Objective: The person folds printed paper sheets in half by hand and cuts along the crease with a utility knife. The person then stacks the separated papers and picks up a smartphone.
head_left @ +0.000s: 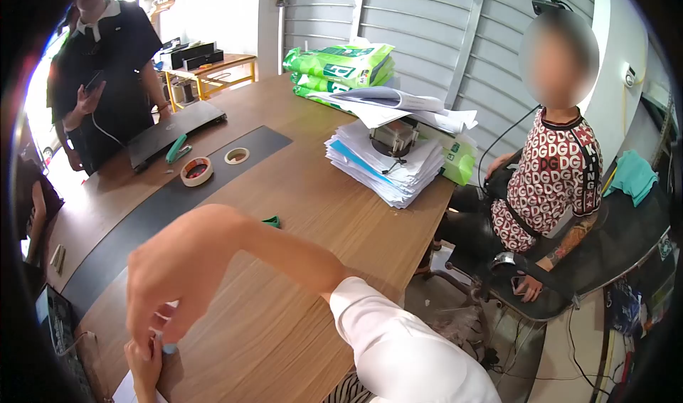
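My right hand [186, 268] reaches across from the white sleeve [405, 339], bent down at the wrist over the near left of the table. Its fingers are pinched together around something small and whitish [169, 309], too hidden to name. A small bluish tip [169, 348] shows just below them. Directly underneath is my left hand [146, 366], its fingertips meeting those of the right; its fingers look closed, but their hold is mostly covered. White paper [126, 389] lies by the left wrist. Behind my right forearm, a small green object [272, 221] is partly hidden.
On the wooden table [320, 168] are two tape rolls [197, 171], a teal stapler [176, 149], a closed laptop [174, 133], a tall paper stack [384, 165] and green paper packs [341, 69]. One person [107, 69] stands far left; another [548, 168] sits right.
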A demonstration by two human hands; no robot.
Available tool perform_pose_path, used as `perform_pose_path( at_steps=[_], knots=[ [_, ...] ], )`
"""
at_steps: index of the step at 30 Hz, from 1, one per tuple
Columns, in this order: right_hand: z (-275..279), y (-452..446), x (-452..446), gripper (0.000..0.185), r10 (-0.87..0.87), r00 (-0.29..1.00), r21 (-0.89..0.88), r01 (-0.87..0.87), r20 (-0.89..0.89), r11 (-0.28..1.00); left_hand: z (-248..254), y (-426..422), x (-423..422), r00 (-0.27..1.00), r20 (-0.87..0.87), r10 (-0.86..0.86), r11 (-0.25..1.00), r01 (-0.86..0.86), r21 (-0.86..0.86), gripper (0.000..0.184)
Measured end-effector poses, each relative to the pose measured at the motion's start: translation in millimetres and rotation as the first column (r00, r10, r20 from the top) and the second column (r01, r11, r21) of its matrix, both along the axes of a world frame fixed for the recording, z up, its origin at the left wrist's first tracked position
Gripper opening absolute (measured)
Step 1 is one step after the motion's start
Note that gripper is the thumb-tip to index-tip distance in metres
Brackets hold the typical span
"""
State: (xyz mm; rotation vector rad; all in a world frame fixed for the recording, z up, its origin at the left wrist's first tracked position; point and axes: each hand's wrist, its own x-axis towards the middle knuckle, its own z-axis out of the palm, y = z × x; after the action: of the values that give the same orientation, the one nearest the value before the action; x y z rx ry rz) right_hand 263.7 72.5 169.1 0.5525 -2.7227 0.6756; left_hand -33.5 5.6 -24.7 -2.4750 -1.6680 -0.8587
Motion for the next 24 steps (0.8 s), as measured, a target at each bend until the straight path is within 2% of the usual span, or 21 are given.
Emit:
perform_pose_path(
  at_steps=[1, 3, 5, 6, 8, 12, 14, 16, 17, 19, 20, 22, 24],
  knots=[
    [-2.5, -1.3, 0.0, 0.023, 0.016, 1.000, 0.005, -0.016, -0.002, 1.000, -2.9, 1.2, 1.5, 1.000, -0.002, 0.016, 1.000, -0.016, 0.005, 0.009],
    [-2.1, -8.8, 1.7, 0.027, -0.154, 0.974, 0.151, 0.129, 0.165, 0.980, 1.2, 4.7, 6.3, 0.995, -0.006, -0.098, 0.987, 0.098, 0.130, 0.007],
    [0.0, -11.4, 6.5, 0.034, -0.228, 0.946, 0.201, 0.183, 0.231, 0.962, 8.7, 1.4, 12.0, 0.999, 0.001, -0.046, 0.998, 0.046, 0.030, 0.008],
    [-1.9, -11.1, 7.6, 0.035, -0.253, 0.937, 0.210, 0.204, 0.242, 0.956, 8.9, 1.0, 14.0, 0.998, 0.006, -0.059, 0.997, 0.059, 0.042, 0.008],
    [-8.6, -7.5, 12.5, 0.037, -0.315, 0.935, 0.252, 0.269, 0.163, 0.930, 14.9, -0.6, 20.5, 0.998, -0.035, -0.056, 0.997, 0.058, 0.058, 0.008],
    [-10.0, 3.6, 8.1, 0.041, -0.503, 0.857, 0.383, 0.429, 0.114, 0.818, 13.5, 2.0, 16.0, 0.991, -0.072, -0.113, 0.992, 0.116, 0.046, 0.009],
    [-9.3, 9.1, -3.2, 0.039, -0.635, 0.733, 0.347, 0.545, 0.246, 0.763, 11.5, 1.7, 15.1, 0.990, -0.039, -0.134, 0.986, 0.137, 0.089, 0.008],
    [-23.7, 20.0, -14.6, 0.041, -0.735, 0.654, 0.418, 0.625, 0.180, 0.659, 13.5, 0.6, 12.3, 0.990, -0.040, -0.138, 0.988, 0.140, 0.066, 0.008],
    [-30.4, 21.9, -23.3, 0.041, -0.699, 0.690, 0.407, 0.593, 0.188, 0.695, 12.1, 1.0, 11.6, 0.990, -0.040, -0.134, 0.989, 0.136, 0.052, 0.008],
    [-41.2, 22.0, -40.0, 0.041, -0.855, 0.488, 0.604, 0.633, 0.175, 0.485, 9.8, 3.7, 9.5, 0.986, -0.046, -0.162, 0.984, 0.165, 0.067, 0.008],
    [-48.0, 19.1, -46.9, 0.041, -0.833, 0.520, 0.596, 0.614, 0.187, 0.517, 8.2, 4.0, 9.6, 0.986, -0.036, -0.163, 0.983, 0.165, 0.075, 0.008],
    [-61.1, 8.8, -58.4, 0.038, -0.805, 0.561, 0.708, 0.488, 0.194, 0.511, 8.2, 3.8, 9.7, 0.990, -0.032, -0.134, 0.988, 0.136, 0.075, 0.008],
    [-72.4, -11.6, -71.0, 0.036, -0.583, 0.789, 0.697, 0.306, 0.196, 0.649, 8.4, 3.2, 9.5, 0.989, -0.041, -0.140, 0.987, 0.143, 0.074, 0.009]
  ],
)
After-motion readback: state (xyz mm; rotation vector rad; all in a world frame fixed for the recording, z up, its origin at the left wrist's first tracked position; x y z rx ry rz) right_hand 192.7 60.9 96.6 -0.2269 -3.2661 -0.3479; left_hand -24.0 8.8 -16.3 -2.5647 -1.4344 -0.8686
